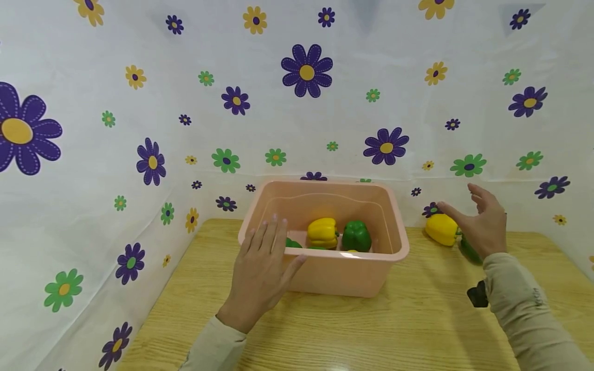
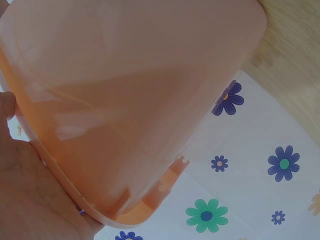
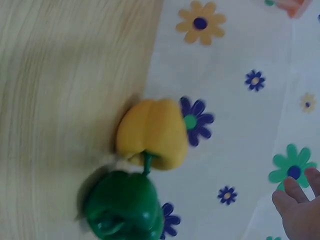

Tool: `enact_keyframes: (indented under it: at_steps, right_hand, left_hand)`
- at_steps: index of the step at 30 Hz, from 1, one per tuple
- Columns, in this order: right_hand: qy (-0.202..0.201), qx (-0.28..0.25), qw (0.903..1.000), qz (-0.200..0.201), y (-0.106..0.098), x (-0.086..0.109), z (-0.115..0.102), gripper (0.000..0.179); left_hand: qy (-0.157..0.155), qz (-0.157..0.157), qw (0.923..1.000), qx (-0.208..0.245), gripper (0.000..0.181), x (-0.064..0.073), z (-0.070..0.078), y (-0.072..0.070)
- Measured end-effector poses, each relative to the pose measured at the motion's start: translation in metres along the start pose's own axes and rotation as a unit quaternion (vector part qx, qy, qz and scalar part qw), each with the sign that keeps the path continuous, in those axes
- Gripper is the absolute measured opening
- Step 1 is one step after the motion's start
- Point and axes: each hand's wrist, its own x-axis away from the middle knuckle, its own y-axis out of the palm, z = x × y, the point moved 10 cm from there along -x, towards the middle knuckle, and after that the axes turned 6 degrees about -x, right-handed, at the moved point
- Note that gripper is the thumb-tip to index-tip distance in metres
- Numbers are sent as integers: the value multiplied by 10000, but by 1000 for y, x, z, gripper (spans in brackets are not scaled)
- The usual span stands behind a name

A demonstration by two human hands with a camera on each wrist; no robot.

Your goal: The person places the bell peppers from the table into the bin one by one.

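Observation:
My left hand (image 1: 260, 265) rests on the near left rim of a pink plastic bin (image 1: 334, 273), its fingers straight and reaching over the edge. In the left wrist view, the left hand (image 2: 40, 195) touches the rim beside the bin's outer wall. Inside the bin are a yellow bell pepper (image 1: 322, 233) and a green bell pepper (image 1: 356, 237), with others partly hidden by the near wall. My right hand (image 1: 487, 226), thumb and fingers apart and holding nothing, hovers above another yellow pepper (image 3: 152, 132) and a green pepper (image 3: 125, 205) on the table.
The wooden table (image 1: 417, 330) ends at a white flowered cloth (image 1: 325, 123) hanging behind and to the left. A small black object (image 1: 478, 294) shows beside the right sleeve.

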Motion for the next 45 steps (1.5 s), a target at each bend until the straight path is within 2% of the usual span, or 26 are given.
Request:
enact_keyframes:
  at_steps: [4,10,15,23,30,36,45]
  right_hand:
    - [70,405,9991,116,-10,-2,17,82]
    - [450,956,9943,109,-20,3,49,85]
    - [786,1359,9876,-42,-24,10,75,88]
    - [1562,1538,9749,-388,-20,20,113,99]
    - [1986,1744,9628,-566,-19,25,129,99]
    - [2173,1741,9585,-610,-21,26,138,92]
    - [2375,1731,9535,-670,-22,28,153,93]
  left_hand:
    - [-8,27,10000,15,78,0,0,0]
    - [-17,-26,10000,44,80,-1,0,1]
    - [-19,-60,10000,49,80,-1,0,1]
    - [-15,-28,10000,31,81,0,-1,1]
    - [-1,44,10000,37,79,0,-1,-1]
    - [-24,-4,10000,44,79,0,-2,-2]
    - [-45,-79,9999,75,79,0,-1,1]
